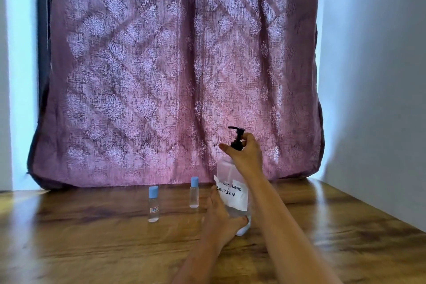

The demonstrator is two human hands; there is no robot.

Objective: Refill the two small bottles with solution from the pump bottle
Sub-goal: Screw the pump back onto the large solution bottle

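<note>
The pump bottle (232,195), clear with a handwritten white label, stands on the wooden bench (92,237) just in front of a purple patterned curtain (173,64). The left grip (221,217) wraps round its lower body, thumb across the front. The right grip (247,154) curls round the neck of the black pump (237,137). Two blue-capped small bottles (153,205) (194,193) stand upright to the left, apart from each other, caps on.
</note>
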